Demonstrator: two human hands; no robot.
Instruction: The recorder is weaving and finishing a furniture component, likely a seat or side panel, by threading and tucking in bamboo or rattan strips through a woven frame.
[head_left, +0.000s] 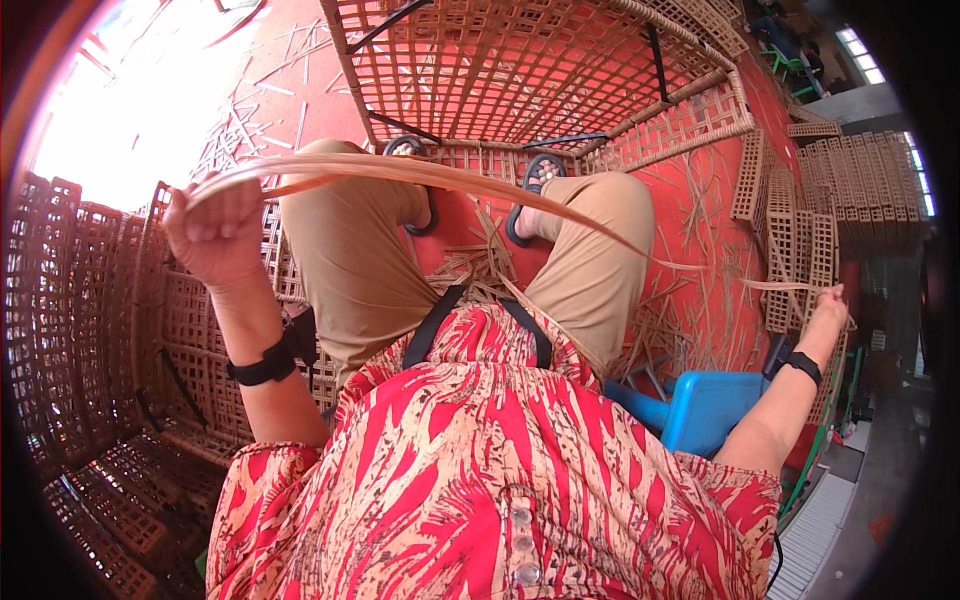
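My left hand (pixel 218 232) is raised at the left, its fingers closed round a bundle of long, thin, light-brown weaving strips (pixel 400 170). The bundle arches over my knees and tapers off to the right. Out at the far right, my right hand (pixel 827 306) pinches the end of a thin strip (pixel 782 286). Between this piece and the bundle's tip the strip blurs, so whether they are one length I cannot tell. In front of my feet stands a large open-weave basket (pixel 520 72) with dark straps at its corners.
Woven panels or baskets (pixel 85 320) are stacked close at my left. More lattice pieces (pixel 865 175) pile up at the right. Offcut strips (pixel 690 290) litter the red floor. A blue plastic seat (pixel 708 408) is beside my right hip. People (pixel 790 40) sit at the far right.
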